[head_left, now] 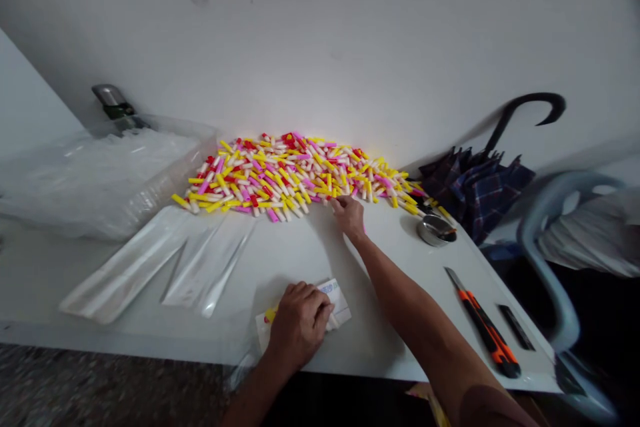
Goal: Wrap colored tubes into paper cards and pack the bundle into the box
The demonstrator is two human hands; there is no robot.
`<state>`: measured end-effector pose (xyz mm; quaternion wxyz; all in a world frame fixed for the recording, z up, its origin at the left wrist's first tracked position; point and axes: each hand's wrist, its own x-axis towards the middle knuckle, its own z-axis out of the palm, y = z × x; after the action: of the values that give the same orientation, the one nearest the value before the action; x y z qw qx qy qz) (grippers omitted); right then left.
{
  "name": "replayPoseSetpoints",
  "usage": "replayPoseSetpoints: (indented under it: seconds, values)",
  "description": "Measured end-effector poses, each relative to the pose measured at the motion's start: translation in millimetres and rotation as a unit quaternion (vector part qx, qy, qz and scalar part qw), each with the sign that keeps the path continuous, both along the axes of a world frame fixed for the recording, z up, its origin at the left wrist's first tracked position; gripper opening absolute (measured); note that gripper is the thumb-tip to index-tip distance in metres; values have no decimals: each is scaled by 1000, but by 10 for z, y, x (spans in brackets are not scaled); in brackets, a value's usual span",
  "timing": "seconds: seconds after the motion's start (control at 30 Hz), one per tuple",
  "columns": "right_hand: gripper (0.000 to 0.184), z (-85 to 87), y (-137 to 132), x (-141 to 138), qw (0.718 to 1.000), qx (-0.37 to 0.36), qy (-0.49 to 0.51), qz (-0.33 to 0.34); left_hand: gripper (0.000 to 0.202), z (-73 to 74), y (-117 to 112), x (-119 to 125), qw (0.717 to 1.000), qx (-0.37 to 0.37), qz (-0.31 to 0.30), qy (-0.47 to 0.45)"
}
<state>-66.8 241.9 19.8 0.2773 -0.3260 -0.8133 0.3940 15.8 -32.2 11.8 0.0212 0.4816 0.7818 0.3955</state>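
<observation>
A wide heap of small capped tubes (300, 173) in yellow, pink, red and white lies at the back of the white table (380, 320). My right hand (349, 215) reaches to the heap's near edge, fingers curled on a piece there; what it holds is hidden. My left hand (300, 323) rests near the table's front edge, closed on a clear packet with a white label (339, 300) that has a yellow piece inside.
Clear flat bags (150, 263) lie at the left front, and a big pile of plastic bags (95, 173) behind them. A small metal dish (435, 230), an orange utility knife (487, 330), a folded plaid umbrella (475, 180) and a grey chair (555, 267) are to the right.
</observation>
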Motion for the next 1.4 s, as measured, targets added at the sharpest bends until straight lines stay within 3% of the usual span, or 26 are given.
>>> replayPoseSetpoints:
  seconds: [0.1,0.2,0.43,0.57,0.7,0.83,0.97,1.13,1.27,1.4]
  values:
    - [40,88,76,474,984,-129,112,48,16,1,-5,-7,1000,6,-6,4]
    - [42,192,66,968,961,-220,148,78,17,-1,-8,-16,1000,7,-12,8]
    - [40,154,-140,1735,953,-256,133,92,17,-10,-9,-32,1000,-5,-11,22]
    - [41,210,-200,1942,965,-217,113,92,18,-23,-7,-32,1000,-8,-4,26]
    - [41,316,-317,1958,962,-190,47,188,18,-29,-12,-29,999,-3,0,35]
    - [45,220,-597,1827,944,-200,12,263,15,-15,-25,-20,999,6,-1,42]
    - [30,140,-809,1822,952,-125,-12,280,16,-4,-31,-18,999,6,-3,50]
    - [24,239,-893,2140,949,21,-96,299,17,-6,-24,-18,999,2,-2,51]
    - [20,218,-1032,2301,942,118,-147,278,18,-1,-20,-15,999,5,-4,51]
    - [17,201,-1089,2303,949,118,-134,259,16,1,-21,-13,999,14,0,50]
